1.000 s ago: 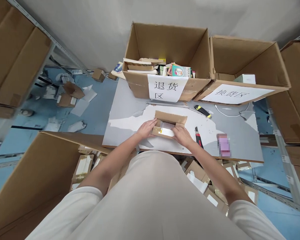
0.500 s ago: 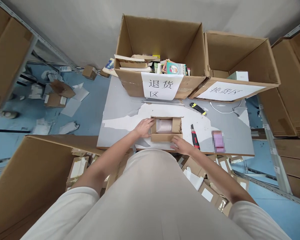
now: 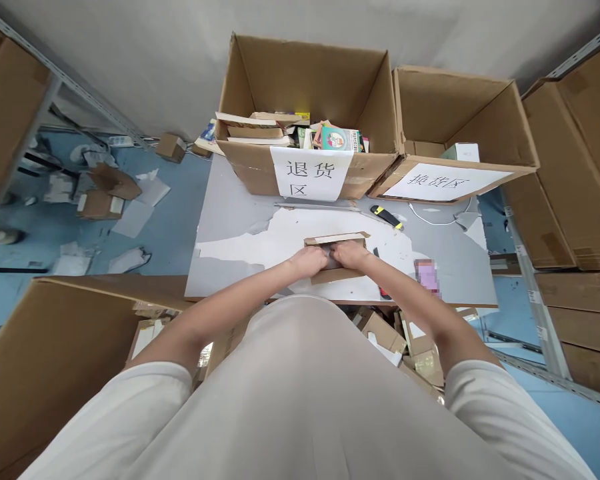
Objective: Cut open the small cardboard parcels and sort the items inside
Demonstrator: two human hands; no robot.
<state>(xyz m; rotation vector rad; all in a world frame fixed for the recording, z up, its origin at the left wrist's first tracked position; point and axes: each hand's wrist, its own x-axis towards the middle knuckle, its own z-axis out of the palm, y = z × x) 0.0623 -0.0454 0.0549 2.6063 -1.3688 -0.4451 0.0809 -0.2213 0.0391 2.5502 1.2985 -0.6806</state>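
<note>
On the table in front of me, a small cardboard box [image 3: 337, 275] lies with its flaps spread open. My left hand [image 3: 310, 261] reaches in from the left, its fingers curled against a pale, plastic-wrapped packet [image 3: 333, 258] inside. My right hand [image 3: 349, 255] comes in from the other side, also closed at the packet, close to the left fingers. Both hands cover most of the packet, so its contents are hidden. A red and black box cutter [image 3: 385, 293] lies just right of the box, partly behind my right forearm.
A large carton of books [image 3: 360, 177] and a smaller carton [image 3: 390, 183], both with paper signs, stand along the table's back. A yellow-black cutter [image 3: 387, 217] and a blurred pink item [image 3: 428, 275] lie to the right. Another big carton [image 3: 80, 347] stands lower left.
Both hands have moved from the box's outer sides into it and closed on the packet. The box's flaps have opened outward, and the view has shifted slightly.
</note>
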